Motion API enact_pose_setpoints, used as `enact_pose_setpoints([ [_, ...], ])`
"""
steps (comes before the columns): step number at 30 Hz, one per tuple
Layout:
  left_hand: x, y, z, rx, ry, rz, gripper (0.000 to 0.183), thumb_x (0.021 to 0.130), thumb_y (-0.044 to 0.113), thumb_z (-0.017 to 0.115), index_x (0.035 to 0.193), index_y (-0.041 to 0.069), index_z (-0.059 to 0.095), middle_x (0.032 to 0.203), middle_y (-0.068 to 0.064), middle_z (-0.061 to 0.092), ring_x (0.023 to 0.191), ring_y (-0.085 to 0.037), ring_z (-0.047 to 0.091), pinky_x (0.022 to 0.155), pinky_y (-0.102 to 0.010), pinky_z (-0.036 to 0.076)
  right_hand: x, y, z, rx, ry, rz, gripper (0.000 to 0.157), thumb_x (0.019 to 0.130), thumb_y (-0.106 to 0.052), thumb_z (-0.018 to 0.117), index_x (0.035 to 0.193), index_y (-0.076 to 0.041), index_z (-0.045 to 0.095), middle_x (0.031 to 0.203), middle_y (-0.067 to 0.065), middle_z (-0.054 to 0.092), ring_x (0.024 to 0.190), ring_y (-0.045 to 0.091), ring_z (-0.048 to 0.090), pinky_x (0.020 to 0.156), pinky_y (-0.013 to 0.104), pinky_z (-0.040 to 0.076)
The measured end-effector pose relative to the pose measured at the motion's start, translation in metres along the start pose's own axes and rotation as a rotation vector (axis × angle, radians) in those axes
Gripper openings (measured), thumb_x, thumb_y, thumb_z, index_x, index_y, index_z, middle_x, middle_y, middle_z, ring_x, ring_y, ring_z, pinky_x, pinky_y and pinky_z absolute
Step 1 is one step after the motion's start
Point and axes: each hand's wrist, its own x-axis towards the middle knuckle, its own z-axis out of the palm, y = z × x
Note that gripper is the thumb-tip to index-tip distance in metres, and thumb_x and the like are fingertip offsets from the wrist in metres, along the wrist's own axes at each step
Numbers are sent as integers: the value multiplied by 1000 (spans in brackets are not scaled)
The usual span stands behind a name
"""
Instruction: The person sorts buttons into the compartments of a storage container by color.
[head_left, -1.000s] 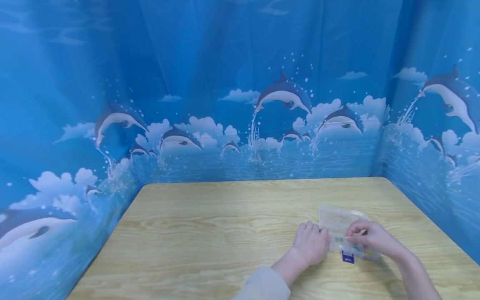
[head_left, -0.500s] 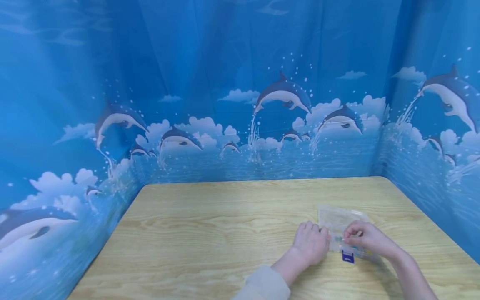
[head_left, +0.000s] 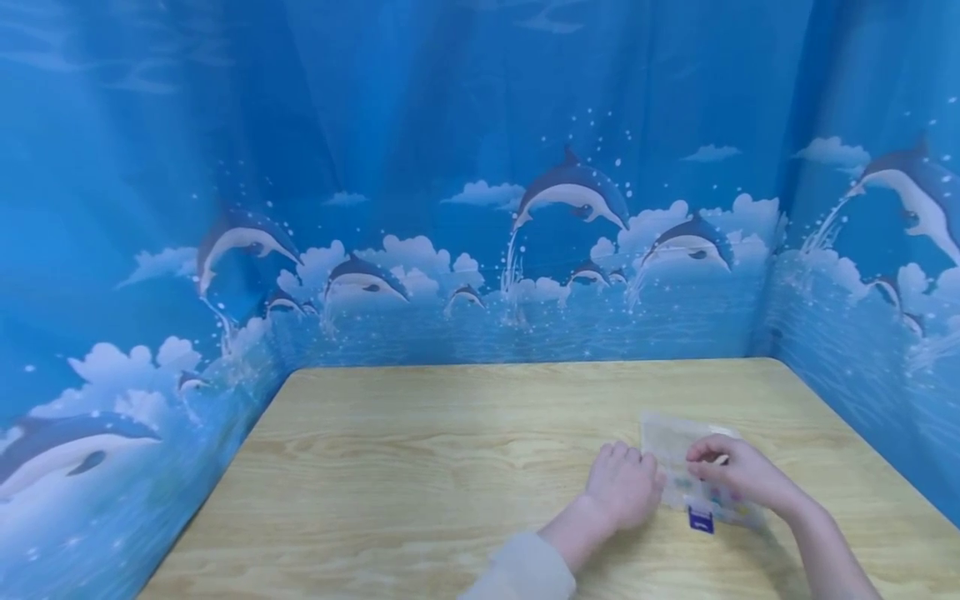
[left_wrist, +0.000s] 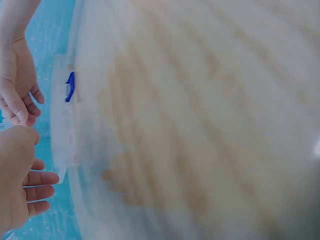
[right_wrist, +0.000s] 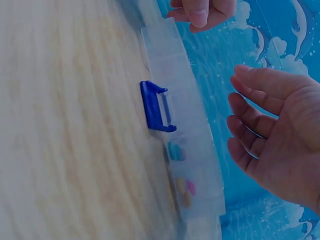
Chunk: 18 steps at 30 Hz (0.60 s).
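A clear plastic compartment box point(head_left: 670, 433) lies with its lid folded back on the table, a blue latch point(head_left: 701, 520) at its front edge. Several small colourful pieces sit inside, among them a teal one point(right_wrist: 175, 150) and a pink one point(right_wrist: 190, 187). My left hand point(head_left: 622, 486) is at the box's left side, fingertips right at its edge, fingers relaxed. Over the box hovers my right hand point(head_left: 738, 475); in the right wrist view its fingers point(right_wrist: 252, 117) are loosely bent, thumb apart from them, and nothing shows between them.
The wood-grain table point(head_left: 420, 467) stretches to the left and behind the box. A blue curtain point(head_left: 480, 100) printed with dolphins surrounds the table at the back and both sides.
My right hand has shifted slightly left and up over the box; a tiny pale thing at its fingertips earlier no longer shows. The head view has turned a little. My left hand stays put.
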Motion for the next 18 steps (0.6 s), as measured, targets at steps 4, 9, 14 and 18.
enact_pose_setpoints([
  [4, -1, -9, -9, -12, -11, -13, 32, 96, 49, 36, 106, 24, 53, 92, 11, 52, 85, -6, 43, 78, -22, 34, 2, -6, -3, -31, -15, -42, 21, 88, -17, 62, 99, 1, 63, 92, 4, 59, 82, 10, 53, 67, 29, 46],
  [9, -7, -31, -20, -27, -4, -33, 32, 95, 48, 41, 109, 23, 54, 98, 11, 55, 89, -6, 44, 79, -22, 35, 5, -18, -6, -50, -56, -91, 26, 91, -22, 59, 104, 1, 62, 95, 4, 61, 84, 12, 56, 67, 28, 48],
  [14, -17, -60, -28, -83, 5, -64, 34, 96, 46, 41, 111, 19, 54, 103, 8, 57, 94, -9, 47, 82, -24, 36, 11, -34, -6, -68, -96, -79, 37, 92, -27, 57, 114, 3, 58, 106, 12, 61, 96, 28, 57, 70, 34, 50],
  [18, -30, -90, -33, -127, 20, -126, 39, 96, 44, 43, 119, 13, 53, 111, 1, 57, 102, -15, 49, 88, -29, 38, 21, -44, -5, -89, -129, -90, 48, 94, -31, 54, 124, 6, 51, 120, 22, 54, 109, 41, 50, 82, 49, 46],
])
